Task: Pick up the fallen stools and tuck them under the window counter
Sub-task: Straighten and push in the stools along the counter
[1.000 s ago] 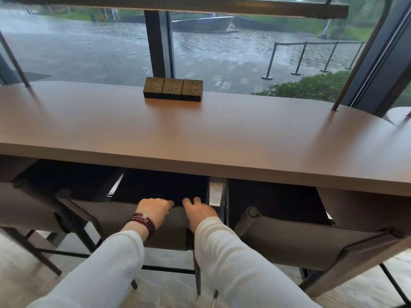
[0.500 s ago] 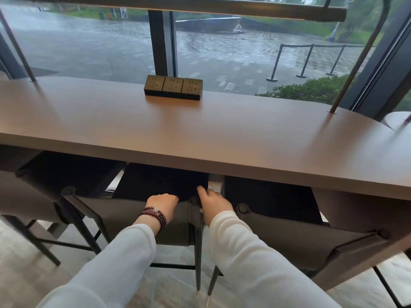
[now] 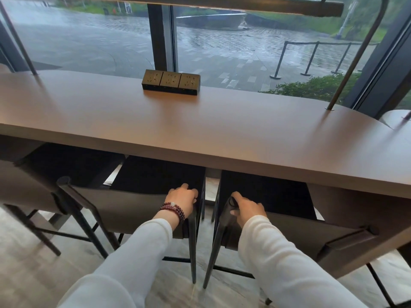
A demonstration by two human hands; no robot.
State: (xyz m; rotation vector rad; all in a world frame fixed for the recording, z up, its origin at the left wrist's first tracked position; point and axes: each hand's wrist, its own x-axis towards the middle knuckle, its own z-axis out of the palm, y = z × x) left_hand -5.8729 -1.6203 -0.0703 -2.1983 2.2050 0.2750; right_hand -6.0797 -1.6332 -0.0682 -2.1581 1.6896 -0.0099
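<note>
Black socket block (image 3: 171,82) with three outlets seen at twelve o'clock, before dark window mullion (image 3: 158,33). Wet paved plaza (image 3: 93,43) seen through glass. Rope barrier posts (image 3: 311,58) and green shrub (image 3: 311,88) seen at two o'clock.

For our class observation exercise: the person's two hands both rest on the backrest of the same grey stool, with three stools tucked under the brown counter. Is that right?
Not quite. The head view shows the left hand on the middle grey stool's backrest and the right hand on the right-hand grey stool. Three stools do sit under the brown window counter.
</note>
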